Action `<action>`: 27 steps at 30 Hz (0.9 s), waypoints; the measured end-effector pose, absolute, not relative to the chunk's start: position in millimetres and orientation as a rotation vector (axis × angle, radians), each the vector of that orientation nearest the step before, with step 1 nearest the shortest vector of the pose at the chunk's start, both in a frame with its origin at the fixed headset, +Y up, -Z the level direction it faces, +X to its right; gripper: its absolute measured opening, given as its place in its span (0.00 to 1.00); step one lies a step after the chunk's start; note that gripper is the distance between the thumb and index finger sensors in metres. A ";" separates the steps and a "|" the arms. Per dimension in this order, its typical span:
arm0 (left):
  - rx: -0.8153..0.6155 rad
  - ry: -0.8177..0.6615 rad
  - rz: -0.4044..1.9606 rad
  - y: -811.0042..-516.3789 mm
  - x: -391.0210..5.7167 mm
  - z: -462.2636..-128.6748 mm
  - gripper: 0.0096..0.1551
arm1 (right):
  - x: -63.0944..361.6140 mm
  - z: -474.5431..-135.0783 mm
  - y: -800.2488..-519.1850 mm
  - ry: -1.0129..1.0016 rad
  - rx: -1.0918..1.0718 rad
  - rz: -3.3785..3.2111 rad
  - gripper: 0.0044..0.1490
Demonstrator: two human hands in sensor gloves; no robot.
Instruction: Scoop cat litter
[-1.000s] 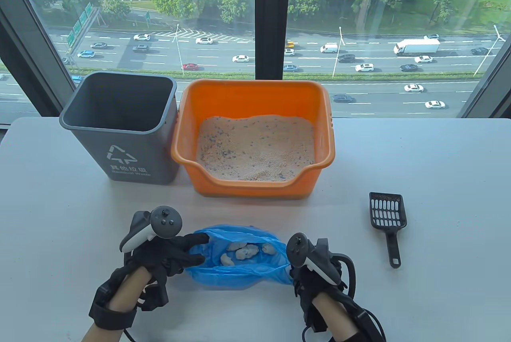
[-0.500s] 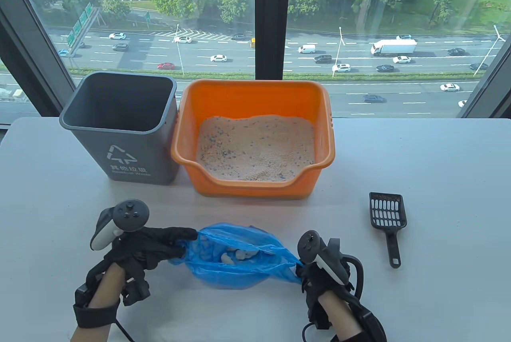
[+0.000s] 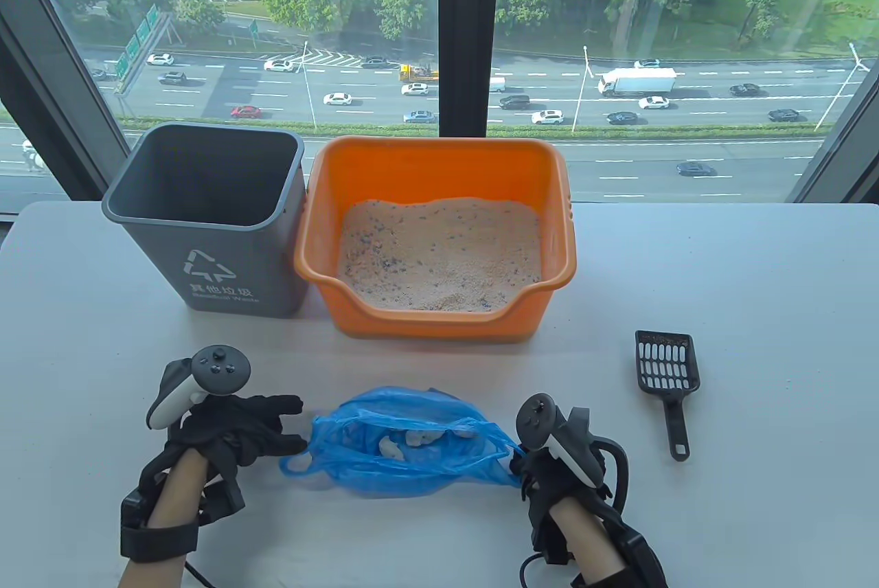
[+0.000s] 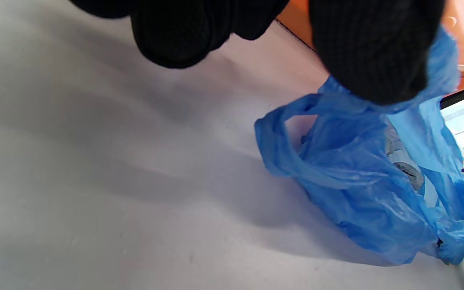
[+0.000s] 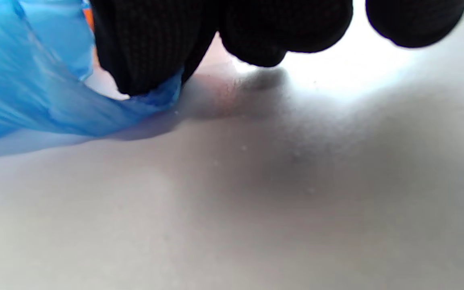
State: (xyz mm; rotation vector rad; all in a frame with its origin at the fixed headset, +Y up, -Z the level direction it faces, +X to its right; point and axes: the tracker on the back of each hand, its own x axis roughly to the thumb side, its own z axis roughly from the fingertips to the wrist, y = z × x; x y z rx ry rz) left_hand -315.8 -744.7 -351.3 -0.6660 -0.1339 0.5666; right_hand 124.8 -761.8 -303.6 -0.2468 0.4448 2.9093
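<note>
A blue plastic bag point(image 3: 405, 464) lies on the table in front of me, with pale litter clumps point(image 3: 412, 440) inside. My right hand point(image 3: 523, 466) pinches the bag's right handle; the right wrist view shows a finger point(image 5: 143, 60) on the blue plastic point(image 5: 34, 100). My left hand point(image 3: 294, 424) is open with its fingers spread, just left of the bag. The bag's left handle loop point(image 3: 297, 463) lies loose on the table, also seen in the left wrist view point(image 4: 280, 137). The black slotted scoop point(image 3: 667, 375) lies alone at the right. The orange litter box point(image 3: 439, 152) holds sandy litter point(image 3: 439, 251).
A grey waste bin point(image 3: 206, 238) stands open at the back left, touching the litter box. The window runs behind both. Bare white table point(image 3: 769, 286) stretches to the right of the box and around the scoop.
My left hand has drawn to the left and let go of the bag's left side. That handle has dropped to the table. My right hand has kept its pinch and stayed nearly still.
</note>
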 end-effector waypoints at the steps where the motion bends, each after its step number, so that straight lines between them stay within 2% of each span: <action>1: -0.670 -0.140 0.595 -744.3 -317.2 -350.3 0.59 | 126.3 -303.8 -758.7 0.421 -0.257 2.903 0.18; 4: -0.660 -0.173 0.699 -739.7 -321.1 -348.0 0.60 | 131.0 -303.6 -748.9 0.377 -0.273 2.865 0.19; 8: -0.728 -0.229 0.730 -736.0 -314.2 -343.8 0.61 | 137.4 -301.4 -723.3 0.246 -0.270 2.783 0.19; 9: -0.753 -0.255 0.725 -736.0 -309.5 -343.3 0.57 | 137.5 -300.3 -714.4 0.203 -0.256 2.758 0.19; 10: -0.765 -0.284 0.711 -735.5 -302.9 -343.0 0.49 | 137.0 -298.9 -705.9 0.157 -0.247 2.741 0.19; 12: -0.756 -0.310 0.654 -731.1 -292.4 -343.5 0.22 | 134.9 -295.9 -686.0 0.038 -0.213 2.712 0.19; 15: -0.636 -0.294 0.607 -709.5 -289.8 -339.2 0.20 | 131.6 -291.4 -655.7 -0.142 -0.172 2.654 0.19; 19: -0.316 -0.256 0.634 -657.7 -301.7 -315.2 0.24 | 126.2 -284.4 -616.5 -0.467 -0.151 2.591 0.20; 24: 0.059 -0.221 0.649 -606.2 -306.4 -278.9 0.29 | 114.1 -280.6 -594.7 -0.710 -0.116 2.564 0.20; 27: 0.220 -0.239 0.669 -587.7 -295.3 -266.0 0.31 | 102.7 -282.7 -589.5 -0.727 -0.060 2.545 0.20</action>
